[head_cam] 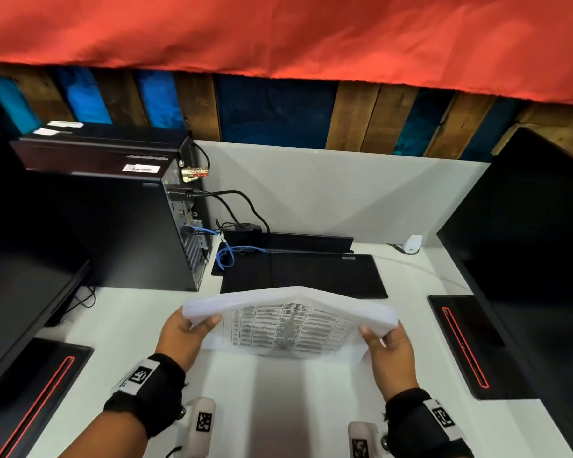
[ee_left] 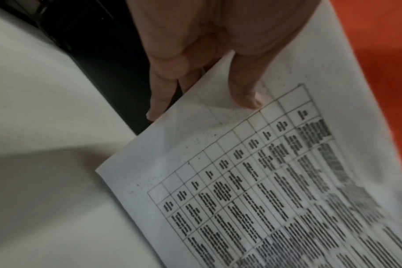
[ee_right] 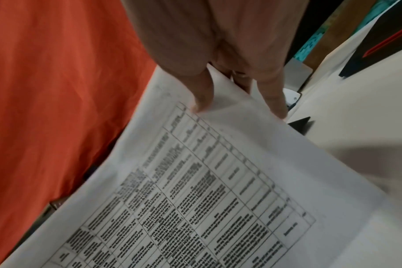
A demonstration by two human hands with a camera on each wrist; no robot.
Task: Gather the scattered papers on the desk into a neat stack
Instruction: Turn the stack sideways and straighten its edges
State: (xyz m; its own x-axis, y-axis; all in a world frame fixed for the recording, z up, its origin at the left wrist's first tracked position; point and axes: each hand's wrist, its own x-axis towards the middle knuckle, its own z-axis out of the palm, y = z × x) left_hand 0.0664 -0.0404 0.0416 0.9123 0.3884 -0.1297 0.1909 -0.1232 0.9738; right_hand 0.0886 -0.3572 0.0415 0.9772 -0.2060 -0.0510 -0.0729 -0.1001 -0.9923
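Observation:
A bundle of white papers (head_cam: 288,320) printed with a table is held upright above the white desk (head_cam: 119,328), its bottom edge near the desk surface. My left hand (head_cam: 187,328) pinches the left edge, thumb on the near printed face and fingers behind. My right hand (head_cam: 386,342) pinches the right edge the same way. In the left wrist view the thumb (ee_left: 243,90) presses on the papers (ee_left: 252,181) while fingers go behind. The right wrist view shows the thumb (ee_right: 201,94) on the papers (ee_right: 195,190), fingers behind the edge.
A black computer tower (head_cam: 113,209) with cables stands at the back left. A flat black device (head_cam: 303,274) lies just behind the papers. Monitors (head_cam: 523,246) and their black bases (head_cam: 467,345) flank both sides. A red cloth (head_cam: 278,31) hangs above.

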